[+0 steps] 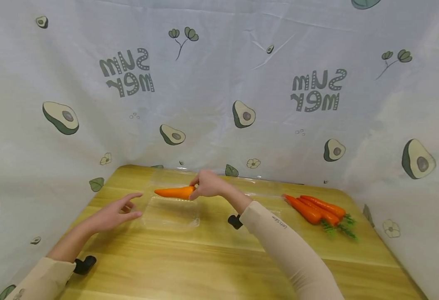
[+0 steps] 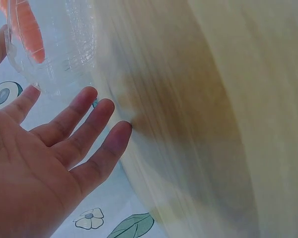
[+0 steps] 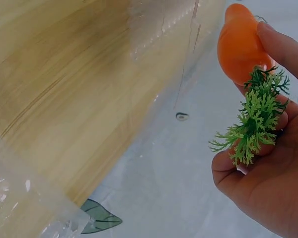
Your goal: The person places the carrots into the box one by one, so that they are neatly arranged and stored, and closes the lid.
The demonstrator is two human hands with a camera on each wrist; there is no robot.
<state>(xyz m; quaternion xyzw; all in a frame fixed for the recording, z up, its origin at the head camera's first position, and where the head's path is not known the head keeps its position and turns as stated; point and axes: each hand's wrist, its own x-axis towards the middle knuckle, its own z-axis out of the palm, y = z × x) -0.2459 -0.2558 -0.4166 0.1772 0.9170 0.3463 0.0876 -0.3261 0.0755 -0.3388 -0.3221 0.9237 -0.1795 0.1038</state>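
Observation:
An orange carrot (image 1: 174, 192) lies level over a clear plastic container (image 1: 170, 225), its tip toward the left. My right hand (image 1: 210, 184) pinches it at the thick end between thumb and fingers. In the right wrist view, green leaves (image 3: 258, 111) hang from that end of the carrot, beside the palm. My left hand (image 1: 110, 214) is held at the container's left side with fingers spread and nothing in it. The left wrist view shows the carrot (image 2: 31, 32) through the clear plastic; whether the left fingertips touch the container I cannot tell.
Several carrots (image 1: 318, 210) with green tops lie on the right of the wooden table (image 1: 189, 266). More clear plastic (image 1: 268, 194) stands behind the right forearm, partly hidden. A white curtain (image 1: 212, 83) with avocado prints hangs behind and along the sides.

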